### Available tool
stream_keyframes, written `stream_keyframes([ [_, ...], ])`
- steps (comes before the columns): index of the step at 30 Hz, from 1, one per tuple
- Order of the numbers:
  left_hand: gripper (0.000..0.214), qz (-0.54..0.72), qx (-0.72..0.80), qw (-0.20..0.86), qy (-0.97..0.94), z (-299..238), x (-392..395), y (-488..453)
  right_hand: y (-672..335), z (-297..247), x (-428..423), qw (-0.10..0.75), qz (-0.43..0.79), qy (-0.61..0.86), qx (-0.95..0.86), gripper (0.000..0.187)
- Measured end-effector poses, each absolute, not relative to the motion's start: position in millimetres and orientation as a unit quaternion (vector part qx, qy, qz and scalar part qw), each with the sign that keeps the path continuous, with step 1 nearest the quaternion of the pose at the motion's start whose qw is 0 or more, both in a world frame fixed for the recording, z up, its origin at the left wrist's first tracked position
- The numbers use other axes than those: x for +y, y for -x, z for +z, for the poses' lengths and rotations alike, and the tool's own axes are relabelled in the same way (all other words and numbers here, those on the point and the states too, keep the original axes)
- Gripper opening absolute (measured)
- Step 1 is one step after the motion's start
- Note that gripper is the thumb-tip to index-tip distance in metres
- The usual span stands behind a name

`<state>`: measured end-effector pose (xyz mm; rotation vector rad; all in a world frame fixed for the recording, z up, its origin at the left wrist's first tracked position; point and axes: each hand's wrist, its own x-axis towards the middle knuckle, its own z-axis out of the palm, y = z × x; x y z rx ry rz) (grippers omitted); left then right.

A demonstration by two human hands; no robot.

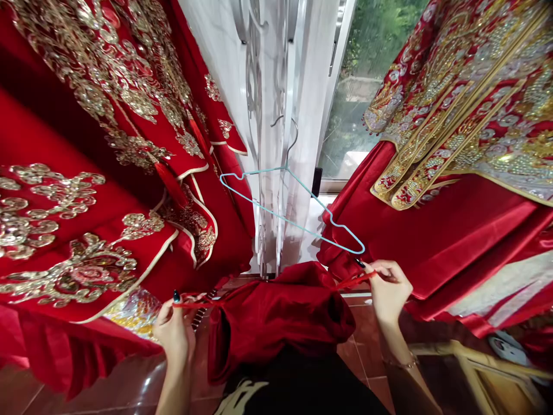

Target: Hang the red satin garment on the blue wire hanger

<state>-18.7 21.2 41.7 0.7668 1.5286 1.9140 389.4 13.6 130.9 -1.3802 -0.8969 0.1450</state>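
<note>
Left hand [173, 331], right hand [389, 291] apart, pinching red ties [356, 280], brown floor tiles [363, 346], embroidered red gowns [86, 173] hanging

Left hand [171, 331], right hand [389, 291], both pinching

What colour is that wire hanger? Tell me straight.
The wire hanger is pale turquoise, shown best in the head view.

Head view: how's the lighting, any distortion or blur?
In the head view, the wide lens bows the red embroidered robes inward, glare shines on the tile floor, and the greenery through the window looks soft.
</note>
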Motion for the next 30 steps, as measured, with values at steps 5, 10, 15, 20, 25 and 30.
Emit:
stream_keyframes([
  [5, 0.046, 0.648, 0.525, 0.482, -0.271, 49, 17, -3, -393, 125, 10, 0.659, 0.083, 0.633, -0.397, 0.026],
  [10, 0.06, 0.612, 0.514, 0.504, -0.327, 56, 20, -19, -397, 120, 3, 0.652, 0.148, 0.638, -0.383, 0.029],
  [15, 0.053, 0.603, 0.506, 0.48, -0.388, 70, 28, -16, -393, 119, 4, 0.702, 0.21, 0.598, -0.325, 0.049],
  [20, 0.034, 0.668, 0.487, 0.411, -0.385, 111, 48, -8, -402, 120, 21, 0.744, 0.155, 0.54, -0.363, 0.075],
  [25, 0.021, 0.76, 0.452, 0.27, -0.38, 162, 79, -5, -434, 141, 62, 0.724, 0.144, 0.482, -0.473, 0.102],
  [30, 0.029, 0.803, 0.407, 0.228, -0.371, 185, 112, -9, -448, 176, 110, 0.676, 0.215, 0.434, -0.555, 0.113],
])
